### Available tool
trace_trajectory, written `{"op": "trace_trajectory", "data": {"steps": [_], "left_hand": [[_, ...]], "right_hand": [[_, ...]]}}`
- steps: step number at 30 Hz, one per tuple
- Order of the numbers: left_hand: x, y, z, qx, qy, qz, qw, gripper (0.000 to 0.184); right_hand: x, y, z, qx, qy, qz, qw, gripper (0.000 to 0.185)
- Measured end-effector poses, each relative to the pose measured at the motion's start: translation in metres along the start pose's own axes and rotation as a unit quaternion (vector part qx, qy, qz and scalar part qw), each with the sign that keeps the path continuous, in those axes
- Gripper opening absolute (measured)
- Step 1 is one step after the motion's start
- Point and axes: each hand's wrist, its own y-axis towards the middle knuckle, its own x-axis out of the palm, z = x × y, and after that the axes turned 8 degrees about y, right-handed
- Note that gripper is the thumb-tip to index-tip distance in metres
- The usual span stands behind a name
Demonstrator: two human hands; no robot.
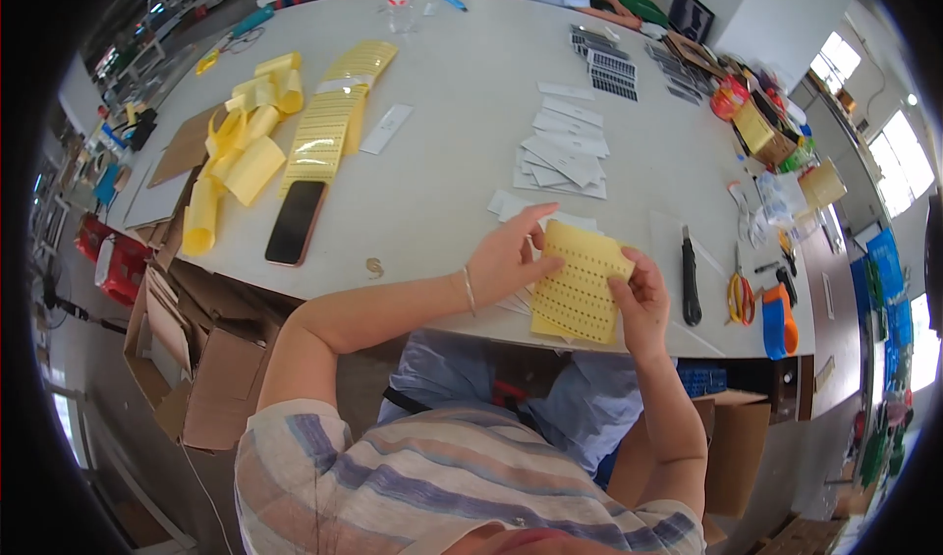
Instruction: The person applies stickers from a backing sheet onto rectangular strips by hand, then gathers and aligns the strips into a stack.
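Note:
A yellow sheet of stickers (580,285) printed with rows of small dark marks is held up over the table's front edge. My right hand (643,305) pinches its right edge between thumb and fingers. At the sheet's left side is my left hand (506,258), with the index finger stretched out and the thumb resting on the sheet's face; its fingers are apart. Beyond the hands, white printed cards (565,157) lie in an overlapping row. Several of them sit partly under the sheet and hands.
On the left lie a black phone (296,223), a yellow sticker strip (324,128) and curled yellow backing (250,162). A black utility knife (691,275), scissors (739,295) and an orange-blue tape dispenser (779,324) are at right. A bottle (398,3) stands at the back, near another person's arm (611,13).

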Motion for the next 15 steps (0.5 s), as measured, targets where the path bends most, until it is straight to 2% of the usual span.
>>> {"op": "trace_trajectory", "data": {"steps": [4, 7, 8, 11, 13, 15], "left_hand": [[-0.003, -0.003, 0.007, 0.020, 0.029, -0.013, 0.999, 0.068], [-0.006, -0.010, 0.008, 0.011, -0.075, -0.019, 0.997, 0.068], [-0.006, -0.013, 0.009, 0.010, -0.071, -0.015, 0.997, 0.068], [-0.008, -0.020, 0.011, 0.018, -0.102, 0.024, 0.994, 0.062], [-0.009, -0.023, 0.012, 0.060, -0.036, 0.010, 0.997, 0.052], [-0.009, -0.027, 0.008, 0.057, -0.018, 0.013, 0.998, 0.049]], "right_hand": [[-0.003, 0.001, 0.000, -0.002, 0.011, 0.016, 1.000, 0.035], [0.002, 0.001, -0.005, 0.003, 0.008, 0.015, 1.000, 0.032], [0.002, 0.001, -0.005, 0.008, -0.006, 0.012, 1.000, 0.031], [0.006, 0.002, -0.005, 0.029, -0.022, -0.006, 0.999, 0.030], [0.009, 0.002, -0.005, 0.037, -0.021, -0.018, 0.999, 0.031], [0.014, 0.001, -0.008, 0.046, -0.021, -0.029, 0.998, 0.033]]}}
